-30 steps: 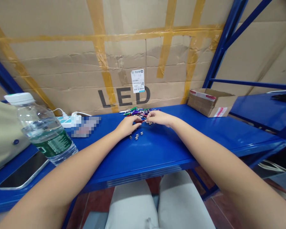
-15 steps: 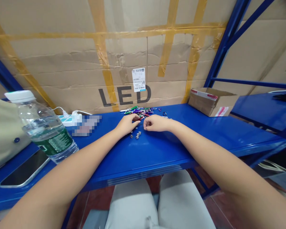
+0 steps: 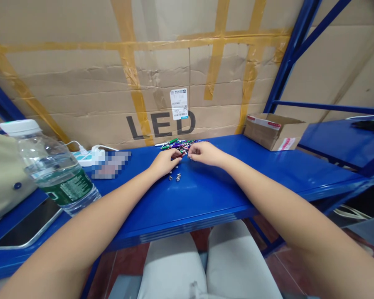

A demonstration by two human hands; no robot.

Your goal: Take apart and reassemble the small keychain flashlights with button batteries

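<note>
Close to the far edge of the desk (image 3: 205, 195), a loose heap of slim coloured rods (image 3: 178, 145), presumably there for easy reach by both hands. Just in front of it, left hand (image 3: 165, 162) narrowed, thumb and fingers pinched on what looks like a red rod (image 3: 183, 153), likely for steadiness. Right hand (image 3: 208, 153) just beside, curled, fingertips toward the left; perhaps around something tiny, but cannot tell. Nearer the front edge, a few silver fittings (image 3: 178, 177), probably apart from the heap for easy picking. Toward the left end, water bottle (image 3: 65, 182) and phone (image 3: 28, 224), likely out of the way; toward the far right corner, an open box (image 3: 264, 135).

Rods thin, straight, glossy in green, purple and red; fittings short and shiny. Desk smooth, blue, metal by its sheen. Bottle clear plastic with green label; box brown cardboard, square-cornered. Behind the far edge, creased carton (image 3: 160, 95) under shiny tan tape.
</note>
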